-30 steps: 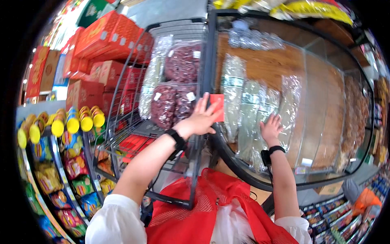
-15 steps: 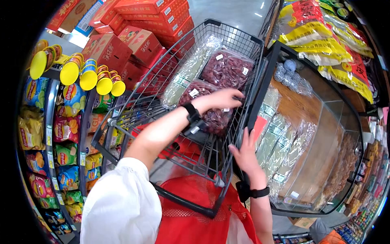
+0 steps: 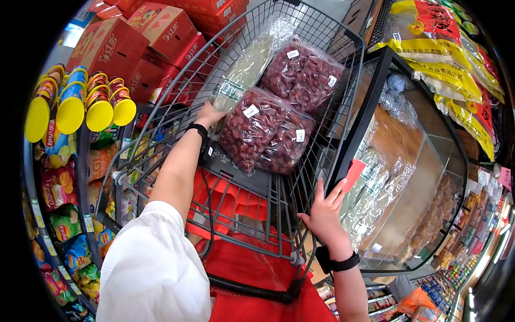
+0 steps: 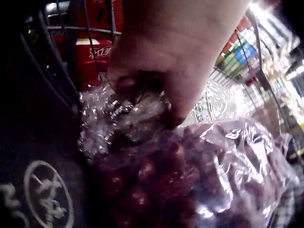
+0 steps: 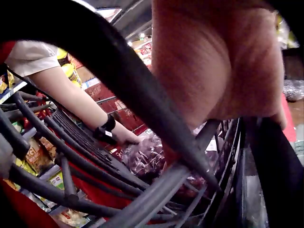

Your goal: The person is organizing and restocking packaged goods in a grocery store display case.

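Observation:
In the head view the left hand [image 3: 210, 115] grips the near end of a long clear-wrapped pack [image 3: 242, 70] inside the shopping cart [image 3: 348, 33]. The left wrist view shows its fingers curled into the crinkled wrap [image 4: 114, 118], just above a bag of dark red fruit [image 4: 228, 175]. Two such bags [image 3: 252, 126] [image 3: 303, 75] lie beside the pack. My right hand [image 3: 326, 214], fingers spread and fairly straight, rests at the black rim of the display case [image 3: 358, 129], by a red card [image 3: 353, 175]; in the right wrist view the hand [image 5: 218, 66] covers part of that rim.
Long wrapped packs [image 3: 375, 188] lie in the case at right. Yellow-and-clear bags [image 3: 440, 59] are stacked behind it. Red cartons [image 3: 110, 45] stand beyond the cart at left, above a snack rack [image 3: 64, 225] with yellow-lidded cans [image 3: 99, 115].
The left hand has moved from the case rim, across the fruit bags, to the long pack's near end and gripped it. The right hand has moved left from the packs to the case rim.

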Motion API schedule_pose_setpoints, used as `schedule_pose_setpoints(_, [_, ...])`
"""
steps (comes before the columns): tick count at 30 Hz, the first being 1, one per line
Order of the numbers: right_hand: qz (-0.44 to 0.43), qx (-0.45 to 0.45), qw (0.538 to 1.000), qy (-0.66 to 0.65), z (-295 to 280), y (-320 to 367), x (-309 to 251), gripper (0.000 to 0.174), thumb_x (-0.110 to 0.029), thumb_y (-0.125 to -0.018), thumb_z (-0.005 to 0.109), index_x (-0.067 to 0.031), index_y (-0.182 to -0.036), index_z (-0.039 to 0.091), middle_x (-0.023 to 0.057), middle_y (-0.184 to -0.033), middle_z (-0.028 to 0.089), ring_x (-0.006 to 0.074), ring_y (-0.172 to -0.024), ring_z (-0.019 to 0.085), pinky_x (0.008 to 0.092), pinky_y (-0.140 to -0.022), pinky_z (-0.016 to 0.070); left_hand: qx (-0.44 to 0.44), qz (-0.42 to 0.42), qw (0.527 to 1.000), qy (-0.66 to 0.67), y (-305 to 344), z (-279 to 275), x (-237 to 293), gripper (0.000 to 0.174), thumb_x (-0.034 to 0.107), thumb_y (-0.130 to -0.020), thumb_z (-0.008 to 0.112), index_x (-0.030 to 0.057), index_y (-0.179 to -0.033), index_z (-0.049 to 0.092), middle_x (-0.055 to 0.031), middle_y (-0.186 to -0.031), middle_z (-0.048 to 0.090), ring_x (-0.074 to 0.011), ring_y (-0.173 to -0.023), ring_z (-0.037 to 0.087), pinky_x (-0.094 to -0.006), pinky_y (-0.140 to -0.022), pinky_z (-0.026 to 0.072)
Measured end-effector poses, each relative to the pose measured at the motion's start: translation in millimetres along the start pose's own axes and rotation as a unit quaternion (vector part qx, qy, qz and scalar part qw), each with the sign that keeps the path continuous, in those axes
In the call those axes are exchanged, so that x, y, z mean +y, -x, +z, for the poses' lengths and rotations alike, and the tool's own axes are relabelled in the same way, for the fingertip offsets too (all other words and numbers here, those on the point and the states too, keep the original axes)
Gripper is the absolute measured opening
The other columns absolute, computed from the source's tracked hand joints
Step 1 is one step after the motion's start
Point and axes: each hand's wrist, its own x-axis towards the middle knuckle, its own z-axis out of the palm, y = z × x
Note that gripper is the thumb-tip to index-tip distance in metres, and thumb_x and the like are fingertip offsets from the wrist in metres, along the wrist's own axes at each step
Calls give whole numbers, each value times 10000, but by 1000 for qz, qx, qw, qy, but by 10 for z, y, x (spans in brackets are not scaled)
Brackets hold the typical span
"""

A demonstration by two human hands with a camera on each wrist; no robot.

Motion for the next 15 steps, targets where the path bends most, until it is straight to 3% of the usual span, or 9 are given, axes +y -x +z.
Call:
schedule_pose_setpoints(2, [-4, -7, 1000, 20, 3, 11, 17, 999, -313, -593, 765, -29, -1343, 168, 447, -1276, -71, 607, -1137, 191, 553, -959, 248, -62, 11, 996, 69, -4, -82, 11, 678, 358, -573, 722, 14, -1116, 506, -195, -1117, 542, -311, -1023, 532, -359, -864, 428])
schedule_pose_setpoints(4, [-1, -10, 1000, 20, 30, -11, 4, 1000, -313, -594, 764, -31, -1344, 167, 448, -1275, -72, 607, -1135, 194, 553, -959, 249, -2, 15, 1000, 22, -135, -144, -27, 563, 335, -561, 734, 49, -1023, 585, -177, -1030, 590, -304, -957, 567, -358, -821, 451])
schedule_pose_setpoints(7, [5, -17, 1000, 23, 21, 7, 0, 1001, -314, -596, 763, -34, -1346, 162, 450, -1274, -73, 605, -1132, 202, 557, -956, 250, -61, 28, 995, 76, -117, -268, 26, 575, 321, -570, 728, 36, -1042, 565, -178, -995, 601, -307, -931, 575, -359, -812, 449])
schedule_pose_setpoints(9, [8, -20, 999, 26, -13, 29, 10, 1002, -315, -598, 762, -36, -1347, 159, 451, -1273, -73, 604, -1130, 208, 560, -955, 250, -151, 99, 980, 90, 13, -347, 153, 515, 279, -608, 689, 32, -1037, 547, -191, -989, 594, -331, -937, 563, -378, -808, 442])
schedule_pose_setpoints(10, [14, -29, 999, 27, -31, 29, 5, 1002, -316, -602, 760, -35, -1348, 154, 450, -1274, -76, 604, -1131, 208, 562, -954, 249, -150, 103, 980, 87, 89, -400, 249, 515, 279, -608, 689, 32, -1037, 547, -191, -989, 594, -331, -937, 563, -378, -808, 442])
schedule_pose_setpoints(12, [22, -34, 999, 25, -53, 40, 10, 1001, -317, -607, 758, -35, -1350, 149, 449, -1275, -78, 603, -1131, 208, 565, -953, 248, 15, 188, 981, -52, 273, -503, 420, 438, 238, -639, 642, 31, -1011, 538, -202, -976, 589, -356, -940, 548, -399, -810, 432])
schedule_pose_setpoints(13, [19, -35, 999, 26, -53, 45, 17, 1000, -324, -612, 755, -37, -1351, 145, 449, -1275, -82, 606, -1133, 203, 567, -952, 246, 38, 207, 977, -30, 309, -631, 487, 410, 231, -651, 617, 37, -1001, 533, -212, -985, 577, -366, -952, 535, -411, -815, 427])
schedule_pose_setpoints(14, [16, -36, 999, 27, -58, 57, 25, 999, -331, -617, 751, -39, -1353, 142, 449, -1275, -86, 608, -1136, 199, 569, -951, 245, 38, 143, 988, -36, 340, -768, 588, 432, 225, -646, 627, 59, -1030, 521, -196, -1008, 575, -353, -966, 535, -405, -824, 423])
schedule_pose_setpoints(15, [17, -43, 998, 38, -69, 64, 25, 995, -353, -630, 739, -42, -1355, 131, 446, -1277, -98, 615, -1142, 182, 571, -953, 239, 62, 153, 986, -6, 266, -878, 624, 439, 204, -652, 628, 51, -1047, 515, -185, -995, 585, -331, -950, 552, -390, -812, 432])
